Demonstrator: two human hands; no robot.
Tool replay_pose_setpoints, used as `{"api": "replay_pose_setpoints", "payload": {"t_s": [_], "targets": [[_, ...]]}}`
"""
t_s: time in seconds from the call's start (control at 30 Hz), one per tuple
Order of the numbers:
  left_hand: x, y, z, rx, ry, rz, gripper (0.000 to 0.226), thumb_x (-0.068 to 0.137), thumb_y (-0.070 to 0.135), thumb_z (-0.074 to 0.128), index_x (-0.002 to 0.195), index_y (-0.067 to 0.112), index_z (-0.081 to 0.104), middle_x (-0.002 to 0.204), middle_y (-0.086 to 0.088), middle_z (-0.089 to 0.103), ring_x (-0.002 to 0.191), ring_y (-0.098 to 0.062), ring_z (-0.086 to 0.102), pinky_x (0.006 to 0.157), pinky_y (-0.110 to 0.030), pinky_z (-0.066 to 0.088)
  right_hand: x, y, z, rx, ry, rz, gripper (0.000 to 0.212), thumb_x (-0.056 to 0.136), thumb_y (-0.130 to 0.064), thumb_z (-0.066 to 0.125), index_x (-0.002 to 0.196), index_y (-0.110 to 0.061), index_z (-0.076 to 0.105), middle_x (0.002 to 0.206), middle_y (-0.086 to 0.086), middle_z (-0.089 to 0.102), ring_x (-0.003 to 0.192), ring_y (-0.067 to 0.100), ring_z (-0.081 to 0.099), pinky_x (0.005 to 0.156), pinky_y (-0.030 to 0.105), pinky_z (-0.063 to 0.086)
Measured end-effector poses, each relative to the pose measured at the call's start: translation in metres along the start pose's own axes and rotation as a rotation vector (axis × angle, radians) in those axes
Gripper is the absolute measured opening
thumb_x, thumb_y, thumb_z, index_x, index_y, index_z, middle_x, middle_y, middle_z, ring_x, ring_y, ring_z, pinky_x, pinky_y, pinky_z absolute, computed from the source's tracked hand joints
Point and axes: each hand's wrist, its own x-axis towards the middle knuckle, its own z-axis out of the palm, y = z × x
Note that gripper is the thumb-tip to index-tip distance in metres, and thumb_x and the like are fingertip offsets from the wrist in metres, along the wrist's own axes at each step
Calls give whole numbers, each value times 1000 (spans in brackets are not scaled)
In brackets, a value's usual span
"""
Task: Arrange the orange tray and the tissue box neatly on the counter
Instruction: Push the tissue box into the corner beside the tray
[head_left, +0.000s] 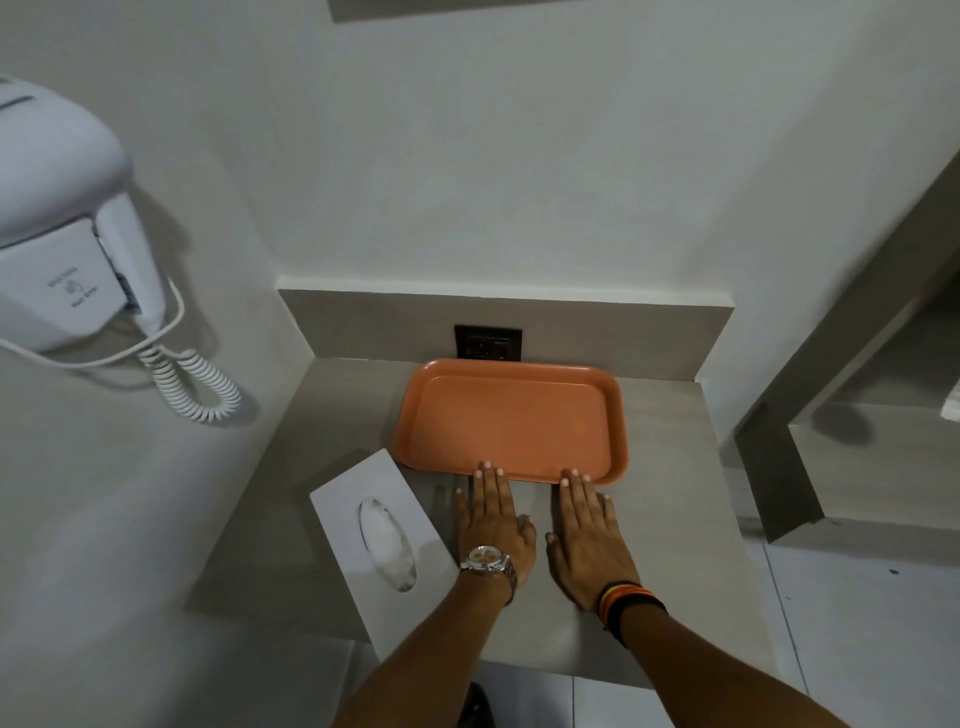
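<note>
An empty orange tray (511, 421) lies flat at the back of the grey counter (332, 415), its far rim close to the backsplash. A white tissue box (384, 540) sits askew at the left front, its near corner overhanging the counter edge, tissue showing in the oval slot. My left hand (493, 525), with a wristwatch, lies flat on the counter, fingertips touching the tray's near rim. My right hand (589, 535), with wrist bands, lies flat beside it, fingertips also against the near rim. Neither hand holds anything.
A dark wall socket (488, 343) sits in the backsplash just behind the tray. A white wall-mounted hair dryer (67, 249) with a coiled cord (202, 384) hangs on the left wall. A mirror (893, 364) reflects the counter at right.
</note>
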Motion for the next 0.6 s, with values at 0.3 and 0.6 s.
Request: {"api": "replay_pose_setpoints", "payload": {"t_s": [0.3,0.6], "targets": [[-33,-24,-32,-202,263,-144,72,101,37,29,160,6,1,170,-14,-5,159,-27,-2,125,-44,-9,3,-49,-23,233,81,-189,64,102,-35,27,160,-13,12,169,7,8,157,20,4,128,36,3],[-121,-91,-36,-638,380,-637,69,107,34,34,159,2,1,171,-14,-3,159,-26,-1,129,-37,2,-9,-150,-10,842,-326,-56,53,104,-24,45,154,-17,33,157,8,43,141,27,43,118,31,30]]}}
